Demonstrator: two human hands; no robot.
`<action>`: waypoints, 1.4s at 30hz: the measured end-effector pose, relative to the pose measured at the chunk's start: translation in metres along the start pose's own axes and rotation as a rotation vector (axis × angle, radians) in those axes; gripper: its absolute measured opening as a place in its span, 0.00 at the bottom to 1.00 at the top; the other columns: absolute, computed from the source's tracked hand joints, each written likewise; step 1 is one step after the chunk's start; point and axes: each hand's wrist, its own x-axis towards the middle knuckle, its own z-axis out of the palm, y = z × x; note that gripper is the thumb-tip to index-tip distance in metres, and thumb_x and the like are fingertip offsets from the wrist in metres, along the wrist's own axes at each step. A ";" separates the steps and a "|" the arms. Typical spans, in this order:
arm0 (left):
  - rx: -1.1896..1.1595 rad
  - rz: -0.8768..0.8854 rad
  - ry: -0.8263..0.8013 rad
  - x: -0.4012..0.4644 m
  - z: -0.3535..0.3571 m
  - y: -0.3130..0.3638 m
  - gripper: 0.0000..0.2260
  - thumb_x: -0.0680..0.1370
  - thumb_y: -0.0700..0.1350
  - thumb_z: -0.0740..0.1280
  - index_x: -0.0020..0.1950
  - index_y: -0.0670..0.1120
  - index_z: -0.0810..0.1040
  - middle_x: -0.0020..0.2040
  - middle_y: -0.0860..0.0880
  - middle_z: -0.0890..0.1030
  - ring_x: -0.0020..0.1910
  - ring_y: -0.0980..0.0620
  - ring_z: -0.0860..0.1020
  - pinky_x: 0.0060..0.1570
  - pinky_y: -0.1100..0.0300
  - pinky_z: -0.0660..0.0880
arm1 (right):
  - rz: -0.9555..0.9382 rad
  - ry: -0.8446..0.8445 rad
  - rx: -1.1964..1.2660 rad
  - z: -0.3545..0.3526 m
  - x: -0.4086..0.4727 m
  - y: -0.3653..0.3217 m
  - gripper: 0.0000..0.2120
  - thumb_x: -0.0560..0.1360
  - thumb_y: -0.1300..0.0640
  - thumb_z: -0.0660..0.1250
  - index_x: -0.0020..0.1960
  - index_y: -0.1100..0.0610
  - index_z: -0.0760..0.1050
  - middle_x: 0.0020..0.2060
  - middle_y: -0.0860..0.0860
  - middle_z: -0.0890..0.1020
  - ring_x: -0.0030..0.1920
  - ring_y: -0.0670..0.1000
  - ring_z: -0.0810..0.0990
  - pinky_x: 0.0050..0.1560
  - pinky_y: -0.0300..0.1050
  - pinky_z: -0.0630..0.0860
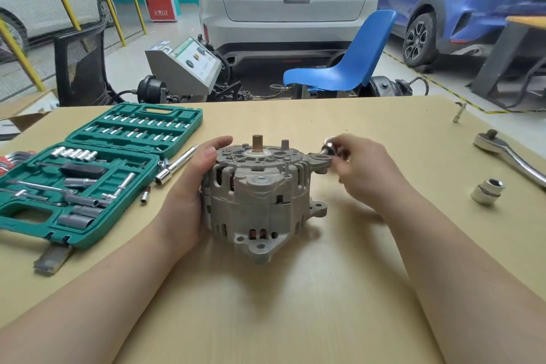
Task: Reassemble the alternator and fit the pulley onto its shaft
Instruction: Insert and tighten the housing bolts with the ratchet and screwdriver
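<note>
The grey alternator point(260, 201) stands on the wooden table point(266, 304) with its rear end up and a copper-coloured shaft end point(257, 143) sticking out on top. My left hand point(189, 186) grips its left side, thumb over the top edge. My right hand point(363, 168), blurred, pinches a small shiny metal tool or socket point(329, 146) at the alternator's upper right mounting ear point(320, 161). A silver part point(487, 190) that may be the pulley or a large socket sits to the right.
An open green socket set case point(88, 174) lies at left, with loose sockets and an extension bar point(174, 167) beside it. A chrome ratchet handle point(511, 156) and a small bit point(459, 112) lie at the right. Chairs and cars stand beyond the table.
</note>
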 end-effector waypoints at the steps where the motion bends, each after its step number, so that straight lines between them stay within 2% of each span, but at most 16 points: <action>1: 0.039 0.023 0.012 0.000 0.000 0.001 0.22 0.79 0.57 0.66 0.72 0.52 0.78 0.70 0.45 0.82 0.67 0.42 0.82 0.66 0.40 0.78 | -0.057 0.111 0.089 -0.004 -0.001 -0.003 0.08 0.81 0.58 0.69 0.58 0.51 0.82 0.48 0.48 0.83 0.47 0.54 0.81 0.53 0.51 0.79; 3: 0.171 0.092 0.060 0.000 -0.002 0.006 0.22 0.78 0.57 0.68 0.71 0.54 0.78 0.71 0.51 0.81 0.70 0.46 0.80 0.73 0.37 0.73 | -0.221 0.288 0.258 -0.011 -0.005 -0.012 0.10 0.81 0.60 0.69 0.60 0.51 0.82 0.49 0.48 0.85 0.49 0.52 0.82 0.53 0.45 0.79; 6: 0.321 0.143 0.075 0.004 -0.001 0.020 0.21 0.73 0.57 0.71 0.65 0.54 0.84 0.65 0.52 0.84 0.68 0.48 0.81 0.71 0.35 0.74 | -0.468 0.422 0.314 -0.016 -0.016 -0.024 0.13 0.81 0.63 0.68 0.64 0.57 0.82 0.52 0.49 0.86 0.53 0.52 0.83 0.57 0.51 0.80; 10: 0.539 0.145 0.006 0.013 0.011 0.045 0.11 0.72 0.53 0.75 0.54 0.55 0.88 0.58 0.55 0.87 0.59 0.47 0.86 0.56 0.45 0.84 | -0.681 0.434 0.205 -0.012 -0.027 -0.037 0.14 0.82 0.66 0.69 0.67 0.61 0.81 0.51 0.54 0.85 0.50 0.58 0.83 0.51 0.61 0.79; 13: 0.757 0.147 -0.106 0.017 0.028 0.064 0.07 0.75 0.52 0.74 0.52 0.55 0.88 0.60 0.58 0.86 0.59 0.50 0.85 0.63 0.40 0.80 | -0.748 0.401 0.145 -0.008 -0.033 -0.043 0.15 0.81 0.67 0.69 0.67 0.59 0.82 0.49 0.55 0.85 0.49 0.59 0.82 0.49 0.62 0.77; 15: 0.917 0.152 -0.226 0.019 0.039 0.073 0.03 0.77 0.50 0.75 0.49 0.58 0.88 0.58 0.60 0.86 0.59 0.55 0.84 0.66 0.47 0.78 | -0.767 0.399 0.123 -0.006 -0.035 -0.044 0.16 0.80 0.67 0.69 0.66 0.59 0.82 0.49 0.54 0.85 0.49 0.59 0.82 0.50 0.62 0.76; 18: 1.150 0.242 -0.303 0.022 0.055 0.081 0.19 0.80 0.41 0.72 0.42 0.67 0.83 0.53 0.66 0.84 0.57 0.62 0.81 0.57 0.61 0.74 | -0.742 0.418 0.141 -0.003 -0.035 -0.043 0.17 0.79 0.68 0.69 0.66 0.58 0.83 0.48 0.54 0.85 0.48 0.60 0.81 0.50 0.62 0.76; 19: 1.210 0.244 -0.308 0.022 0.061 0.083 0.20 0.80 0.41 0.71 0.41 0.69 0.81 0.50 0.66 0.84 0.53 0.63 0.80 0.53 0.61 0.74 | -0.727 0.426 0.147 -0.002 -0.035 -0.043 0.17 0.79 0.68 0.70 0.66 0.59 0.83 0.48 0.55 0.85 0.48 0.60 0.81 0.50 0.62 0.76; 21: 1.261 0.251 -0.327 0.024 0.068 0.082 0.12 0.79 0.47 0.70 0.43 0.67 0.82 0.45 0.62 0.83 0.47 0.58 0.80 0.46 0.54 0.76 | -0.707 0.418 0.150 0.001 -0.035 -0.043 0.19 0.78 0.70 0.70 0.67 0.59 0.82 0.49 0.55 0.85 0.49 0.60 0.81 0.51 0.62 0.76; 23: 1.273 0.237 -0.329 0.025 0.073 0.083 0.09 0.76 0.51 0.67 0.50 0.62 0.85 0.47 0.59 0.85 0.48 0.56 0.82 0.48 0.50 0.80 | -0.702 0.410 0.145 0.003 -0.035 -0.042 0.20 0.78 0.70 0.70 0.67 0.58 0.82 0.50 0.55 0.84 0.50 0.60 0.81 0.52 0.62 0.75; 26: 1.239 0.261 -0.253 0.026 0.080 0.086 0.14 0.78 0.43 0.68 0.54 0.61 0.87 0.48 0.67 0.85 0.49 0.70 0.80 0.48 0.63 0.76 | -0.698 0.441 0.142 0.001 -0.033 -0.040 0.19 0.79 0.68 0.70 0.68 0.57 0.81 0.50 0.54 0.84 0.51 0.58 0.81 0.53 0.61 0.74; 31: 1.150 0.372 -0.106 0.013 0.097 0.079 0.10 0.76 0.54 0.64 0.53 0.60 0.83 0.44 0.60 0.86 0.41 0.52 0.84 0.46 0.48 0.81 | -0.676 0.511 0.195 -0.006 -0.030 -0.037 0.17 0.80 0.65 0.70 0.68 0.55 0.81 0.50 0.52 0.85 0.52 0.54 0.82 0.55 0.61 0.74; 33: 1.126 0.395 -0.079 0.005 0.097 0.075 0.11 0.78 0.59 0.64 0.57 0.62 0.82 0.45 0.64 0.86 0.43 0.55 0.84 0.46 0.49 0.81 | -0.678 0.515 0.216 -0.009 -0.028 -0.035 0.16 0.81 0.64 0.70 0.67 0.55 0.82 0.50 0.51 0.85 0.51 0.54 0.82 0.54 0.62 0.75; 37: 1.291 0.408 -0.074 -0.026 0.087 0.058 0.34 0.69 0.77 0.66 0.72 0.67 0.72 0.55 0.67 0.84 0.60 0.63 0.79 0.58 0.53 0.77 | -0.663 0.506 0.246 -0.010 -0.027 -0.033 0.14 0.81 0.64 0.69 0.66 0.57 0.82 0.50 0.51 0.85 0.51 0.54 0.82 0.53 0.62 0.76; 40: 1.422 0.576 -0.049 -0.038 0.079 0.039 0.32 0.69 0.71 0.69 0.67 0.56 0.81 0.59 0.62 0.83 0.66 0.48 0.77 0.66 0.41 0.74 | -0.648 0.493 0.228 -0.007 -0.026 -0.032 0.15 0.81 0.63 0.70 0.67 0.56 0.82 0.49 0.51 0.85 0.50 0.55 0.81 0.54 0.62 0.75; 42: 1.381 0.638 -0.038 -0.034 0.073 0.032 0.28 0.70 0.67 0.72 0.61 0.50 0.86 0.58 0.60 0.85 0.62 0.47 0.79 0.65 0.40 0.75 | -0.637 0.473 0.250 -0.004 -0.026 -0.033 0.15 0.81 0.64 0.70 0.67 0.56 0.82 0.49 0.51 0.85 0.50 0.55 0.82 0.54 0.62 0.76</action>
